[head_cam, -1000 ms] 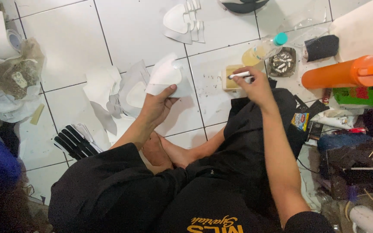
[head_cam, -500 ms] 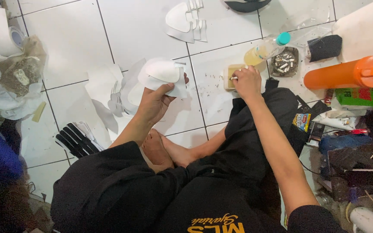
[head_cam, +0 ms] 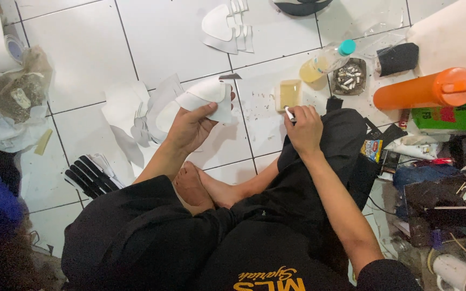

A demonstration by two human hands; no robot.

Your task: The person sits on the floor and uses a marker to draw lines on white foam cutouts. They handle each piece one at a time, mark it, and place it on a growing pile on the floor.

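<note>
White tile floor [head_cam: 163,37] fills most of my view, with my crossed legs in black at the near edge. At the far right lies a big orange cylinder [head_cam: 424,90]; left of it sit a small tin of stubs [head_cam: 350,76] and a yellow bottle with a teal cap [head_cam: 322,63]. My left hand [head_cam: 190,128] is closed around a curved white cut piece [head_cam: 203,99], held up just left of centre. My right hand [head_cam: 304,128] pinches a thin white tool [head_cam: 289,113], tip close to a small yellow block [head_cam: 288,94]. I judge the work sits between loading the tool and dressing the piece; next calls for bringing the tip steadily to its edge.
</note>
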